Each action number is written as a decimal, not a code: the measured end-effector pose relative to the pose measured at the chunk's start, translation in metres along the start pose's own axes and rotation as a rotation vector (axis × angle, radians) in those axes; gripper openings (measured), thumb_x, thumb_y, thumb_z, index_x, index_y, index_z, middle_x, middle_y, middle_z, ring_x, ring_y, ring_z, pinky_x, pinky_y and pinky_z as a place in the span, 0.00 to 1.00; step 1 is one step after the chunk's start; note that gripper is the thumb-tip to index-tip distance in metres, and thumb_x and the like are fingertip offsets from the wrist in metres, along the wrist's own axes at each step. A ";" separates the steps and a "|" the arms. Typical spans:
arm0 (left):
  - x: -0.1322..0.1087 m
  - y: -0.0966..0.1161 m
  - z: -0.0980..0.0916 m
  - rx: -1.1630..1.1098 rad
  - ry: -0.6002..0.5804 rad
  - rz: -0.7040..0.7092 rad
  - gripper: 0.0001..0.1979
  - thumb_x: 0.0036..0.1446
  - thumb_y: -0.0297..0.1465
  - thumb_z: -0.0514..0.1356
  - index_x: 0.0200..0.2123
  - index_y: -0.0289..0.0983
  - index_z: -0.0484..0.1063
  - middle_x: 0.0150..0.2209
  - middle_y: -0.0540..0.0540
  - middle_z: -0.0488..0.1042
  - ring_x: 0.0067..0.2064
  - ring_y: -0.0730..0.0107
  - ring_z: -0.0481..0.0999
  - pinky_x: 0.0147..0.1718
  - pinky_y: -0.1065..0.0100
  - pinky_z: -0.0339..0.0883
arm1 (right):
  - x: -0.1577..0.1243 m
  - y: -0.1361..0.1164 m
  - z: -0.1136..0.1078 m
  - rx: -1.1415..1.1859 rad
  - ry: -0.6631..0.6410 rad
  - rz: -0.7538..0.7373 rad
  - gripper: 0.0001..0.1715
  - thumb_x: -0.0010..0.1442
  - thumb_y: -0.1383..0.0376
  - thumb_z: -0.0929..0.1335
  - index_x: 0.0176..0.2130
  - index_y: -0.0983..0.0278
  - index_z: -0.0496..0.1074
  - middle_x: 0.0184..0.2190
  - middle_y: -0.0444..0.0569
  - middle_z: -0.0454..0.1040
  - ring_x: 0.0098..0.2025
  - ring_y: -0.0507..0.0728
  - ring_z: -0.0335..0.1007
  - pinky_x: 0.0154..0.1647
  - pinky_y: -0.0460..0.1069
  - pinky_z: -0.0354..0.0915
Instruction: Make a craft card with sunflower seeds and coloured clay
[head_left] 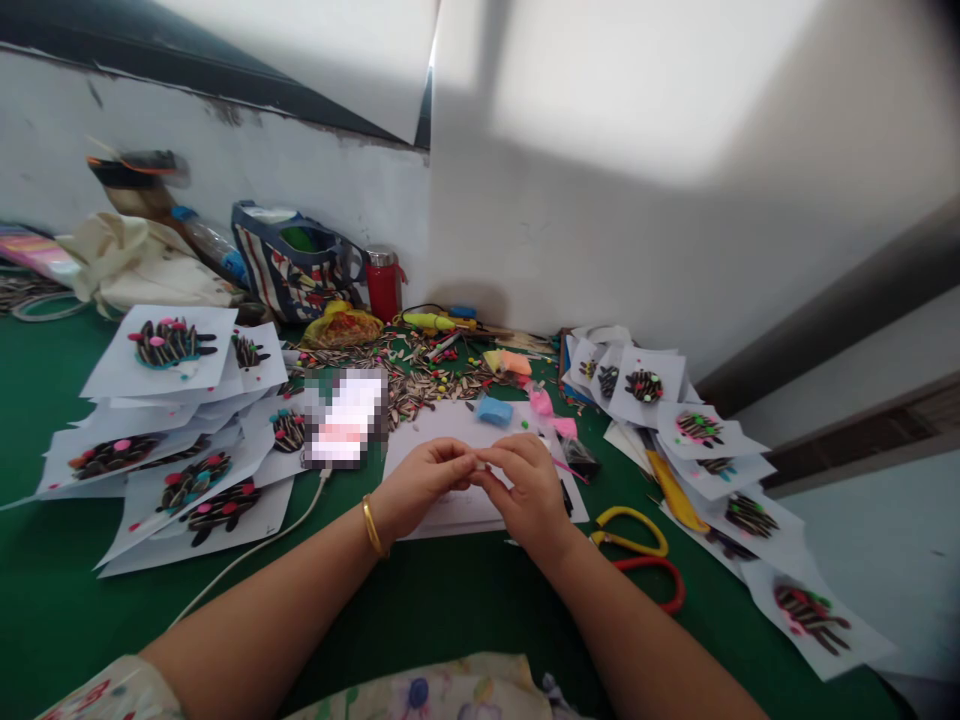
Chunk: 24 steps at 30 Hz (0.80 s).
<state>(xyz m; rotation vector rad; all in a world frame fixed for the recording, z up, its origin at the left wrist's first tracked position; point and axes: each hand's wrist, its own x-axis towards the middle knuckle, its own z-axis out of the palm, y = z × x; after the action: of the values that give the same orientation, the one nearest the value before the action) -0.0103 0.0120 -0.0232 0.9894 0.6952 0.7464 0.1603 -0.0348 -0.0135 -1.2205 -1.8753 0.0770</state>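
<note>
My left hand (431, 478) and my right hand (525, 490) meet over a white sheet of paper (442, 520), thumbs and forefingers pinched together. A small pale bit shows between the fingertips, too small to name. Just beyond the hands, on the paper, lies a blue lump of soft clay (494, 411). Pink clay (541, 402) in plastic is to its right, with an orange piece (515, 362) farther back. Scissors (637, 550) with one yellow and one red handle rest right of my right forearm.
Paper cards with striped seeds and coloured clay stand stacked at left (169, 350) and right (701, 428). A phone (346, 420) on a white cable lies left of the paper. Loose sunflower seeds (420, 385) cover the back, near a red flask (383, 285) and striped bag (292, 260).
</note>
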 end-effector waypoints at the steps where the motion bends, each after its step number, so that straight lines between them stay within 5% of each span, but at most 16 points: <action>1: 0.000 0.000 0.000 0.035 0.003 0.010 0.15 0.49 0.40 0.68 0.32 0.34 0.74 0.28 0.49 0.72 0.30 0.76 0.70 0.32 0.71 0.64 | 0.000 0.000 0.000 -0.002 -0.002 0.004 0.10 0.61 0.61 0.69 0.43 0.57 0.76 0.37 0.49 0.74 0.41 0.59 0.67 0.45 0.56 0.64; 15: 0.002 0.002 -0.004 0.143 -0.027 0.061 0.14 0.52 0.40 0.66 0.31 0.33 0.75 0.30 0.47 0.74 0.33 0.72 0.69 0.37 0.68 0.63 | 0.002 0.001 0.002 0.168 -0.015 0.015 0.19 0.62 0.62 0.69 0.53 0.56 0.72 0.44 0.50 0.73 0.47 0.58 0.67 0.49 0.56 0.65; 24: 0.000 0.005 -0.002 0.274 -0.039 0.056 0.15 0.50 0.40 0.67 0.34 0.33 0.77 0.31 0.47 0.75 0.34 0.71 0.70 0.38 0.68 0.63 | 0.001 0.001 0.005 0.129 0.020 -0.020 0.06 0.60 0.65 0.70 0.40 0.59 0.75 0.41 0.49 0.73 0.45 0.58 0.68 0.48 0.56 0.66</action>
<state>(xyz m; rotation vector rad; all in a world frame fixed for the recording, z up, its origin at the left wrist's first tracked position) -0.0125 0.0149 -0.0190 1.2740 0.7513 0.6897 0.1572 -0.0315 -0.0165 -1.1112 -1.8355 0.1714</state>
